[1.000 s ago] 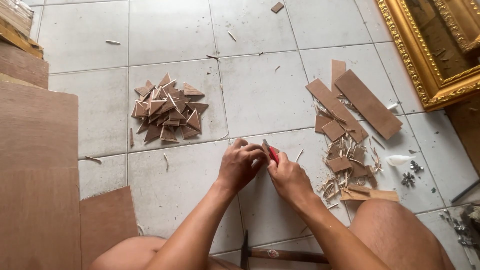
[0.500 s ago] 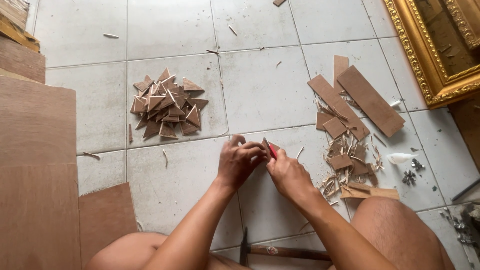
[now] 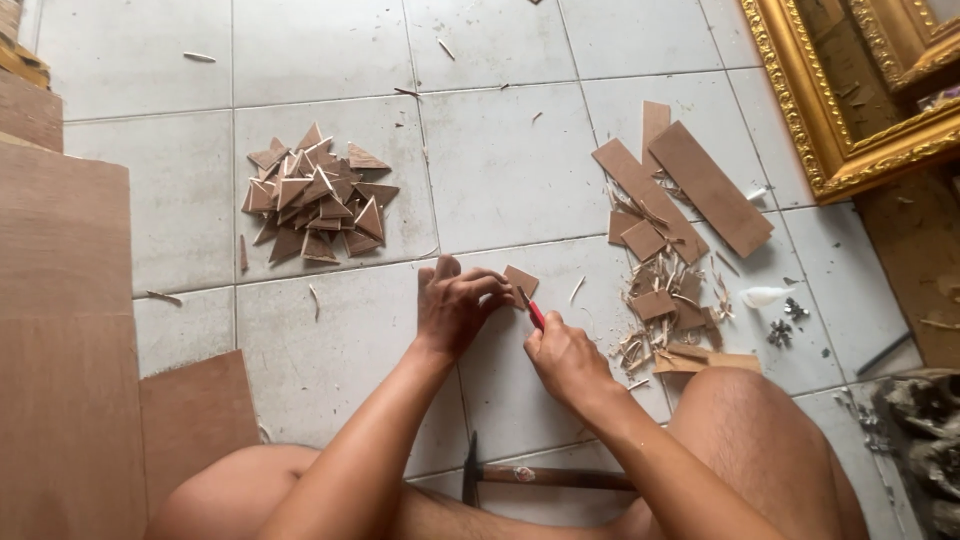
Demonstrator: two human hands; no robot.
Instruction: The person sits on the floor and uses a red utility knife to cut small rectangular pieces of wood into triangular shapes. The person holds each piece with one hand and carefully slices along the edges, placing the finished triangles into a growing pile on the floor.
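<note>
My left hand presses a small brown wooden square flat against the white floor tile. My right hand grips a red-handled cutter, whose tip meets the lower edge of that square. Both hands sit close together at the middle of the floor, just in front of my knees. The blade's end is hidden between the fingers and the wood.
A heap of small wooden triangles lies to the upper left. Long wooden strips, small squares and shavings lie to the right. A hammer rests between my legs. Plywood sheets line the left; a gilded frame stands upper right.
The hands have stayed in the same spot on the wooden square; the right hand has slipped slightly down and back with the cutter.
</note>
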